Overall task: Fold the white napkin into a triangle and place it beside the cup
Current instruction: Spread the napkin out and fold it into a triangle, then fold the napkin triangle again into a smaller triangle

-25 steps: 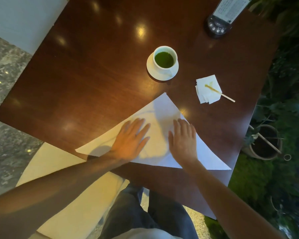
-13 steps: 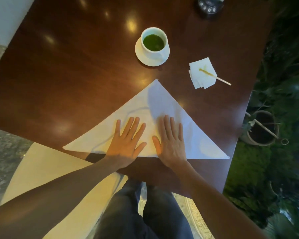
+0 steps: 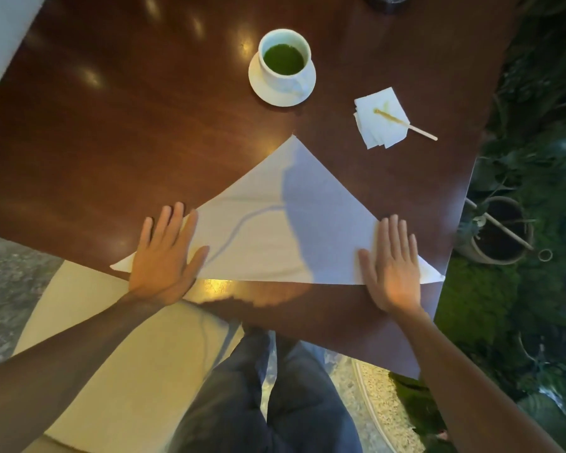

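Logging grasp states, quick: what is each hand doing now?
Left hand: open, flat on the white napkin.
Right hand: open, flat on the napkin.

My left hand (image 3: 164,256) covers the left corner of the white napkin (image 3: 275,230), my right hand (image 3: 394,256) part of the right corner. A dark object (image 3: 386,3) on the table (image 3: 111,125) is cut off by the top edge, unidentifiable.

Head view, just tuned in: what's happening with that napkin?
A person has the large white napkin folded into a triangle on the dark wooden table. The left hand and right hand press flat on its two outer corners. The white cup of green drink sits on its saucer beyond the tip; the napkin is not beside it yet.
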